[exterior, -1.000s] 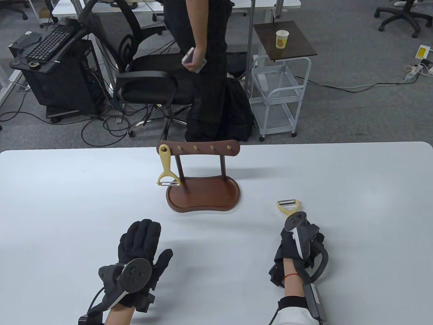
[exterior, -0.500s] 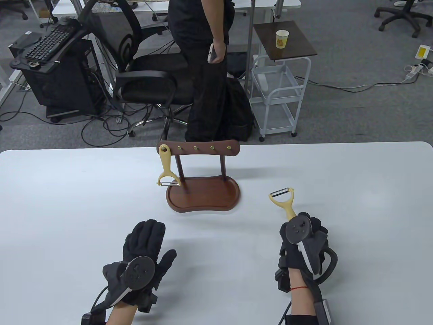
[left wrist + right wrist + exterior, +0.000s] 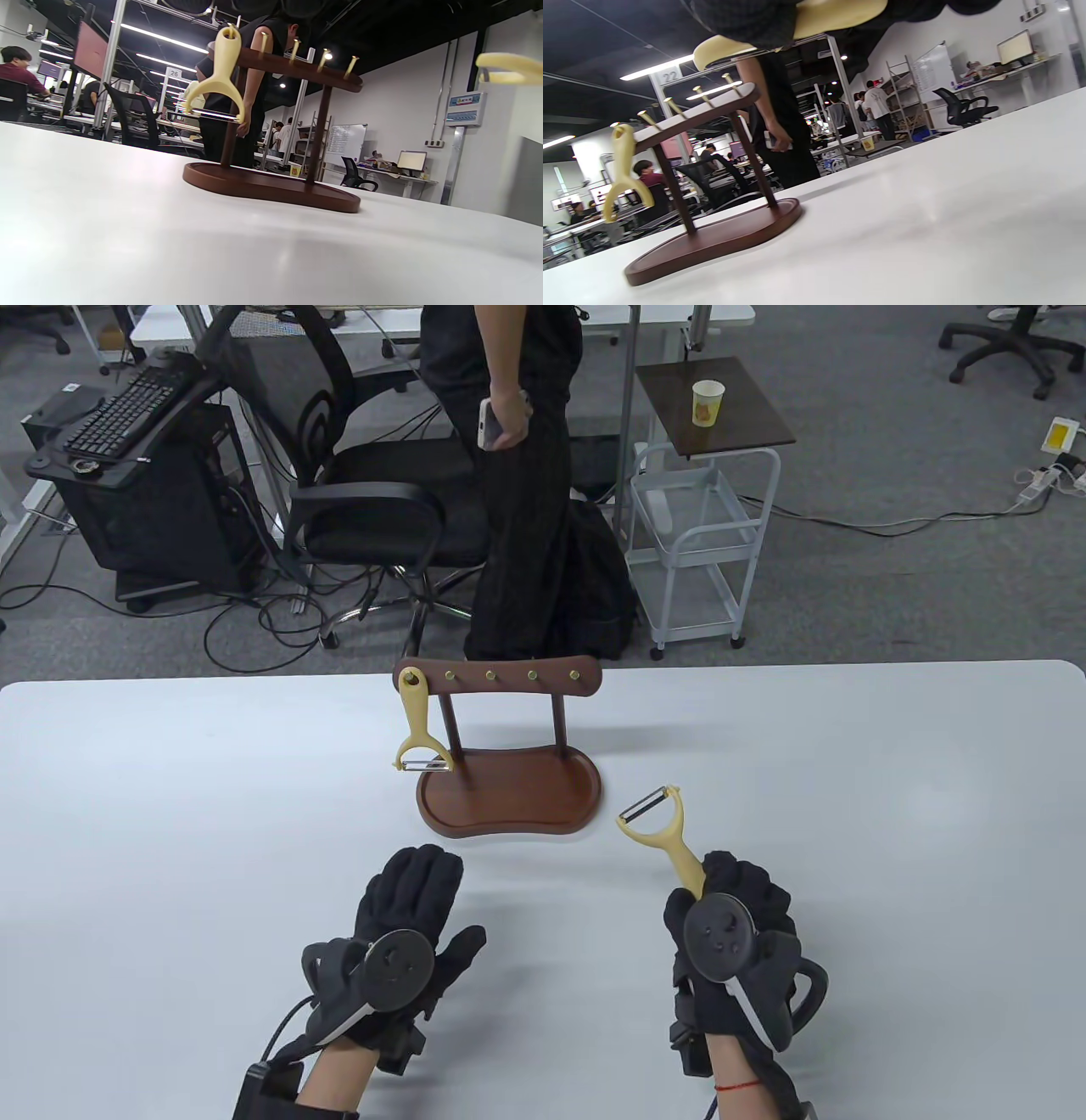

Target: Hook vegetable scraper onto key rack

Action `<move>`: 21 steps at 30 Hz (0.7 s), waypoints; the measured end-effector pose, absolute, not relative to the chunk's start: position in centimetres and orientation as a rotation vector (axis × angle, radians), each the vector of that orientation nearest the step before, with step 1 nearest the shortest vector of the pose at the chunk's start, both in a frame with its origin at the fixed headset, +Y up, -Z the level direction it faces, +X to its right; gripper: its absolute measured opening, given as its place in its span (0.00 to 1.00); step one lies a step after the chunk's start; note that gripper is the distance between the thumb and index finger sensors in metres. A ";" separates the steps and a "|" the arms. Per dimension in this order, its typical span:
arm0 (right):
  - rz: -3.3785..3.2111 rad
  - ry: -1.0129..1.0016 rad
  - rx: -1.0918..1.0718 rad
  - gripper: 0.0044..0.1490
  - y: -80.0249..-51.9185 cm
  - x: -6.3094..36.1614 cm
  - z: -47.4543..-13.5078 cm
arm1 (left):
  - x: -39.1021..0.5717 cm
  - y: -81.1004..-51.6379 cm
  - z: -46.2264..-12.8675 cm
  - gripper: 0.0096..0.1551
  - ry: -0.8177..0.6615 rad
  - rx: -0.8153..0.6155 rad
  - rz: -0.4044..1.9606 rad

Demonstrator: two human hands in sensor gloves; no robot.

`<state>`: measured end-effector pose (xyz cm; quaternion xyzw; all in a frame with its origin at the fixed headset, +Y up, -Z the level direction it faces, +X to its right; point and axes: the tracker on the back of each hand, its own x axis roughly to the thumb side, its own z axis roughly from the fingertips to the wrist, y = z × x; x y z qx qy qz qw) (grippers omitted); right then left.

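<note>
Grey carpet (image 3: 891, 585) is stretching out behind the white table (image 3: 848, 746); a black office chair (image 3: 356, 500) is sitting by a white trolley (image 3: 704, 543), with ceiling strip lights (image 3: 163, 39) glowing overhead.

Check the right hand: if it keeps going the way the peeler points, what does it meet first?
Probably the key rack: the right hand aims its peeler up-left at the base's right end. Height is unclear; it might pass above.
</note>
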<state>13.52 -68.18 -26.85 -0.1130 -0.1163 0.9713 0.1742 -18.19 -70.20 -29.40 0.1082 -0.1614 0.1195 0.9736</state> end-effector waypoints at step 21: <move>2.894 -0.312 0.193 0.39 -69.3 9.4 -25.6 | -11.9 -68.2 -32.0 0.64 -0.479 0.171 0.082</move>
